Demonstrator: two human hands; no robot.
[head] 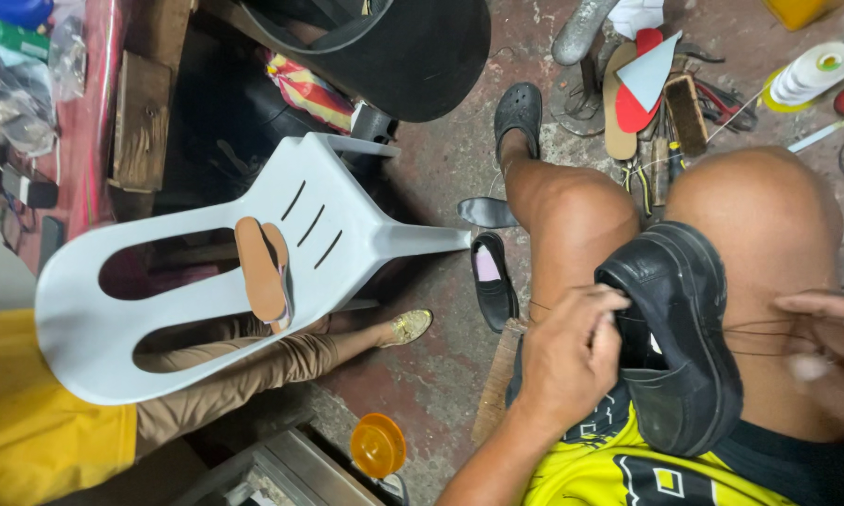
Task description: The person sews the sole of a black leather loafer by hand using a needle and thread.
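Across the person's lap, a black shoe [677, 330] lies with its long axis running from knee toward torso. Left hand [572, 354] grasps its near-side rim; right hand [829, 342], blurred, pinches dark thread [750, 328] stretched taut from the shoe's opposite side.

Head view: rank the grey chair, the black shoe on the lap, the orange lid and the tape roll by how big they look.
1. Grey chair
2. Black shoe, though nearness to the camera enlarges it
3. and 4. Orange lid and tape roll look alike; unranked.
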